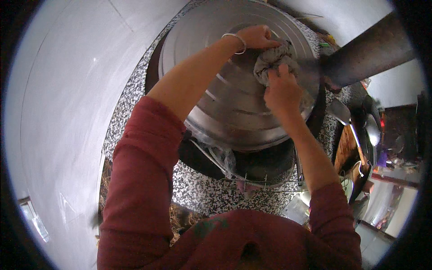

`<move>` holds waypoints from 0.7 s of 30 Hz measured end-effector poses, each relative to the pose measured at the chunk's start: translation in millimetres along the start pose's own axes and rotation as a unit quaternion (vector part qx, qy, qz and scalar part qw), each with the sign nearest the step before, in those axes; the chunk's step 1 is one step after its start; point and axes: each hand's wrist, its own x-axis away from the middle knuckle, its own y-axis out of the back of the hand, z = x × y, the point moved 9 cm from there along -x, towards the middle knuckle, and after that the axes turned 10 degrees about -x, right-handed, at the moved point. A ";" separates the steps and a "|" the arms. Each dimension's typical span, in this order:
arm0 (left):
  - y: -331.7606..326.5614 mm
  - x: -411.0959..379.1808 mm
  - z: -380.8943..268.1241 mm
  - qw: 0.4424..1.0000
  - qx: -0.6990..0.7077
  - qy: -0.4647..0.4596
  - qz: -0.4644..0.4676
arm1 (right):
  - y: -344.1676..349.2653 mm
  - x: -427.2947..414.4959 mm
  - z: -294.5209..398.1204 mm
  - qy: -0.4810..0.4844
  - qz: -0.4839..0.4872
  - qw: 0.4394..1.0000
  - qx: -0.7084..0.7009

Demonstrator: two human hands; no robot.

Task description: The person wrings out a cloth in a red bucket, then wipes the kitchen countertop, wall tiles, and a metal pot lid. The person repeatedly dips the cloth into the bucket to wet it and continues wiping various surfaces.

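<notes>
A large round metal lid point(243, 91) with raised rings lies in front of me on the speckled counter. A crumpled grey cloth point(270, 60) rests on its right part. My right hand point(285, 87) grips the near side of the cloth against the metal. At the cloth's far edge is my left hand point(258, 37), a pale bangle on its wrist, with its thumb and fingers at the fabric; how firmly it holds the cloth is hidden.
A thick dark pipe point(368, 50) slants in from the upper right. A metal spatula point(340, 111) and a ladle point(372, 130) lie at the right. A wire rack point(266, 185) and mesh basket point(283, 175) sit on the near side, above the speckled counter point(202, 189). A white wall point(67, 101) rises left.
</notes>
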 end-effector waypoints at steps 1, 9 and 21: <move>-2.6 -4.8 3.2 1.000 0.002 0.005 0.012 | -0.3 6.4 16.5 0.020 -0.006 1.000 -0.001; -20.2 -8.8 -13.8 0.987 -0.053 -0.061 0.141 | -33.1 -24.5 131.3 0.184 -0.013 0.966 -0.180; -35.9 2.3 -28.8 0.881 -0.430 -0.190 0.053 | -63.0 74.1 136.3 0.513 0.090 0.840 -0.155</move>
